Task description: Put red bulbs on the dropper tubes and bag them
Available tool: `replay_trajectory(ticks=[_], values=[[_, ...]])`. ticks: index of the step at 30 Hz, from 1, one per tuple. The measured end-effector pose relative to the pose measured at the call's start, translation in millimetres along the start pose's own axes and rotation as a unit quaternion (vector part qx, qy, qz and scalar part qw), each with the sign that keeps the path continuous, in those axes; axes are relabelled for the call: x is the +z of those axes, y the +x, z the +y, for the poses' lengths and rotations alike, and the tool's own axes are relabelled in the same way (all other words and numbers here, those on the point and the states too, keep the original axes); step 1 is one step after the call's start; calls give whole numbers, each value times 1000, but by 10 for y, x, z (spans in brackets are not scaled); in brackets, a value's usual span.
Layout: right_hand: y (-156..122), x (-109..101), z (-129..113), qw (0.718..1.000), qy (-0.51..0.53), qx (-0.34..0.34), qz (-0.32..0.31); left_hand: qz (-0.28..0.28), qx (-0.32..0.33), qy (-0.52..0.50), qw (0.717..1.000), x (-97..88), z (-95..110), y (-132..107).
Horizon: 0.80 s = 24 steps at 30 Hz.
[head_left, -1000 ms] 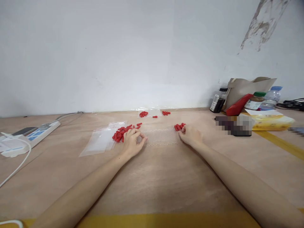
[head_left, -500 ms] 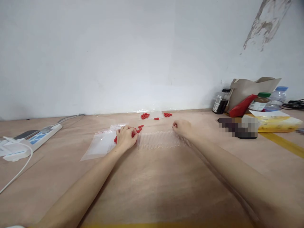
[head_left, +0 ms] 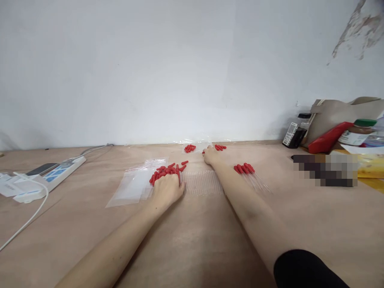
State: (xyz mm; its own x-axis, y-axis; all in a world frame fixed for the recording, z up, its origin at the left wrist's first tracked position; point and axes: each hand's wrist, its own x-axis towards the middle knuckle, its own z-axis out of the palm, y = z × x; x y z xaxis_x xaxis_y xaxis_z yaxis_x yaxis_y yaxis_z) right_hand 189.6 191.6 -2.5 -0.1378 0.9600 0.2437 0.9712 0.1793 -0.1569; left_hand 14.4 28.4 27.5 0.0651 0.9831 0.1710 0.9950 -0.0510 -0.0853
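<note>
My left hand (head_left: pixel 168 189) is closed at the near side of a pile of red rubber bulbs (head_left: pixel 163 173), with its thumb by the left end of a row of clear glass tubes (head_left: pixel 202 183). Its fingertips are hidden, so what it holds does not show. Farther back, my right hand (head_left: pixel 211 155) pinches a single red rubber bulb (head_left: pixel 204 152), which is mostly covered by the fingers. Right of that forearm lie several droppers (head_left: pixel 246 169), glass tubes with red bulbs on their ends.
Clear plastic bags (head_left: pixel 129 188) lie left of the pile. Small groups of red bulbs (head_left: pixel 190 148) sit on plastic film near the wall. At far left is a power strip (head_left: pixel 64 172) with cables. A dark bottle (head_left: pixel 295 132), a jar (head_left: pixel 358 132) and a grey bag (head_left: pixel 333 114) stand at right.
My right hand has moved from the right end of the tube row back to the lone bulb. My left hand has drawn nearer, uncovering more of the pile. The droppers at right now show.
</note>
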Motion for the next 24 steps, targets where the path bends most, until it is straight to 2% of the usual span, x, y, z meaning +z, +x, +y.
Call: replay_trajectory(ticks=[6,10,13,16,19,21,24], values=[[-13,-39,-56,999,14,12,26,-28,-11,7,1000,-27,37,25],[-213,-144,7,997,46,3,69,-35,-12,13,999,-15,53,34],[-534,-266,137,992,70,-13,105,-37,-9,17,999,-10,59,39],[-980,-402,297,986,99,-40,131,-26,7,10,1000,-55,75,19],[-1430,-504,395,959,224,-94,148,-5,44,-11,999,-126,122,-50],[-1659,-526,396,944,272,-106,156,18,90,-31,995,-135,163,-113],[-1847,-482,327,928,304,-125,175,96,192,-66,974,-44,196,-196]])
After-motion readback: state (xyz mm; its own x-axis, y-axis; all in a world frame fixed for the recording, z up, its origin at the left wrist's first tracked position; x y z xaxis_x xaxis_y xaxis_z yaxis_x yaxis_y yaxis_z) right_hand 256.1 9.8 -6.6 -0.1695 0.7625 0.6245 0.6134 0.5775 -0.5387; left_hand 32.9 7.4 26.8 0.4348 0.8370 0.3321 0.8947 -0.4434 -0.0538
